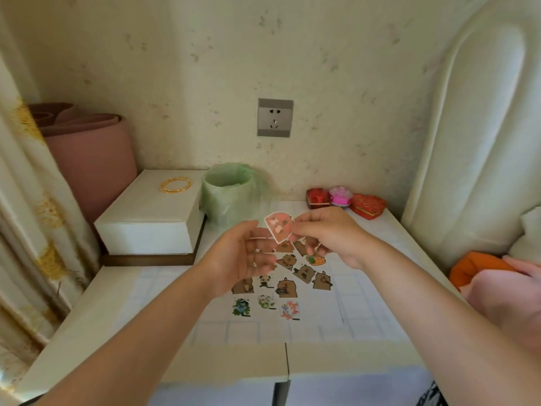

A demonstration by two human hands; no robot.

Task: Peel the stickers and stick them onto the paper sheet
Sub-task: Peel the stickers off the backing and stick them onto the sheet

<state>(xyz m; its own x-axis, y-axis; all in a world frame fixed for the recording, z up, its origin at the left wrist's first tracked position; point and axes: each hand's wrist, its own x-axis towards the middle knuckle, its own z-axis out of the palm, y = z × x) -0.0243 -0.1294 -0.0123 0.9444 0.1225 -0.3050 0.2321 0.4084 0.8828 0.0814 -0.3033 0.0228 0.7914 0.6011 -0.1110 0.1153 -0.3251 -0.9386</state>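
The left forearm [140, 332] and right forearm [433, 300] are bare up to the picture's edge. The left hand [244, 256] wears a thin pale ring [253, 263] on one finger. The right hand [328, 234] is bare.

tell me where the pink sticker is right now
Head view, centre: the pink sticker is pinched by the right hand above the paper sheet, near the left hand.

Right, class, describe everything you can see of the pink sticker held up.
The pink sticker is a flat paper-like cut-out, white-bordered, with pale blurred figures. It hangs tilted above the paper sheet, pinched at its right edge by the right hand; the left hand lies open beside it.
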